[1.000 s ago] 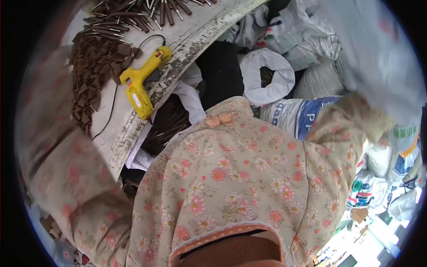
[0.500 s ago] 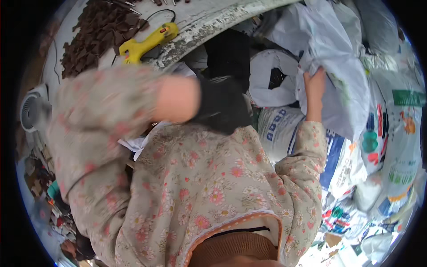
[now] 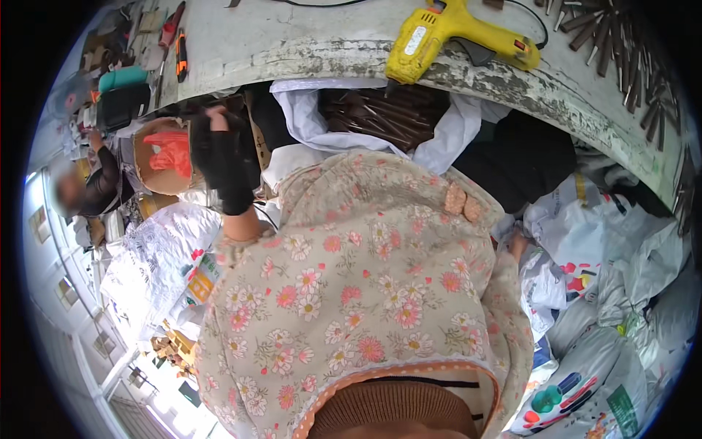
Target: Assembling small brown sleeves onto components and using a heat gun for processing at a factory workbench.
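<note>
My left hand point(image 3: 223, 157), in a black fingerless glove, is raised at the left beside an open cardboard box point(image 3: 135, 164) holding a red plastic bag point(image 3: 170, 152). Motion smears its fingers, so I cannot make out their pose or anything in them. Low at my right side, my right hand point(image 3: 518, 247) shows only in part, next to white plastic bags point(image 3: 563, 227); its fingers are hidden. Straight in front of me, under the table edge, a white sack point(image 3: 292, 117) gapes around many dark brown sticks point(image 3: 387, 117).
A yellow glue gun point(image 3: 453, 33) lies on the worn white table point(image 3: 292, 44). Brown-handled tools point(image 3: 614, 44) are spread at the far right, an orange-black cutter point(image 3: 181, 57) at the left. Another person point(image 3: 102, 172) is at the far left. Stuffed bags point(image 3: 585, 366) crowd my right.
The view has swung left, bringing the box and the stick-filled sack into sight. My left hand has moved from across my chest to the left; my right hand has let go of the white sack.
</note>
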A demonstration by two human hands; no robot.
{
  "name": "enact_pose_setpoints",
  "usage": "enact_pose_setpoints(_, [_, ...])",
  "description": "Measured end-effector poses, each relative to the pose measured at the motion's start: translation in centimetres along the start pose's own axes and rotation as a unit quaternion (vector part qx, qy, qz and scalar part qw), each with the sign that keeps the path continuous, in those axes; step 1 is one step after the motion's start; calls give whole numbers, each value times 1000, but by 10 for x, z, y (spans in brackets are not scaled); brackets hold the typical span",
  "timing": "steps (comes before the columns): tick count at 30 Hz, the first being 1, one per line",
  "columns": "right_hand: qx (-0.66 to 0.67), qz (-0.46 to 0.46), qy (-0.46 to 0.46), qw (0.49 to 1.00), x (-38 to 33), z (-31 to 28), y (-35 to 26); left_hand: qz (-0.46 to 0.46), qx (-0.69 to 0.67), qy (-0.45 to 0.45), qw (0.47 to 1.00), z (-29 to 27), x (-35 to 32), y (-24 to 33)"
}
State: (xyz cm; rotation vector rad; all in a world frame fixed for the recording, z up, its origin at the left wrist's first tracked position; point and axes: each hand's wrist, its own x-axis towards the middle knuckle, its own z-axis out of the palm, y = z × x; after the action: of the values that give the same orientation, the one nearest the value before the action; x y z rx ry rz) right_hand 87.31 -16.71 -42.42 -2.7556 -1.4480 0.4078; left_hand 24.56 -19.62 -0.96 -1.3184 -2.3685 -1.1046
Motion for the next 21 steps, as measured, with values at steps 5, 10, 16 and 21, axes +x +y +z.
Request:
enact_pose_setpoints(5, [-29, -110, -194, 974, -75, -107, -68, -144, -38, -103, 983, 43, -48, -106])
enact_pose_setpoints(10, [506, -179, -104, 837, -166, -233, -256, -223, -265, -234, 909, 92, -21, -97])
enact_pose_setpoints(16, [318, -293, -107, 895, -150, -142, -388, -229, -436, -265, 829, 126, -37, -122])
enact_pose_setpoints(21, [519, -93, -335, 781, -157, -129, -392, -398, -611, -211, 652, 123, -68, -140])
